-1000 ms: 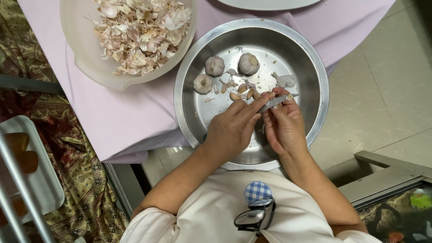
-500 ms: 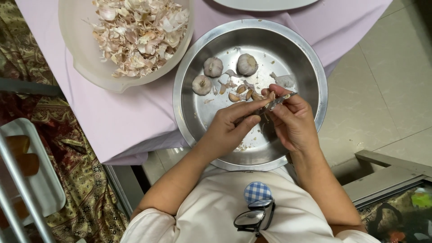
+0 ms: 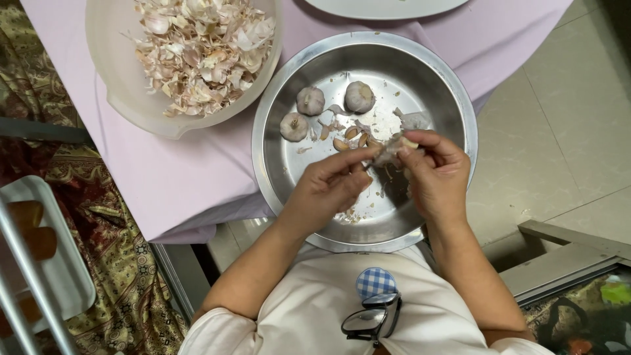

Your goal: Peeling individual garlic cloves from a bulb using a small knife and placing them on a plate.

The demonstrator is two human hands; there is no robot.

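both hands, left hand (image 3: 328, 187) and right hand (image 3: 435, 172), pinching one garlic piece (image 3: 392, 148) over steel bowl (image 3: 296, 167)

head-worn view, straight down, close over steel bowl (image 3: 434, 79)

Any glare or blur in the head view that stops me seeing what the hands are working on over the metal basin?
Head view: sharp, evenly lit; the metal basin shows soft reflections, no blinding glare. The left hand and right hand cast a dark shadow on the basin floor. The garlic piece between the fingertips is small and partly hidden.
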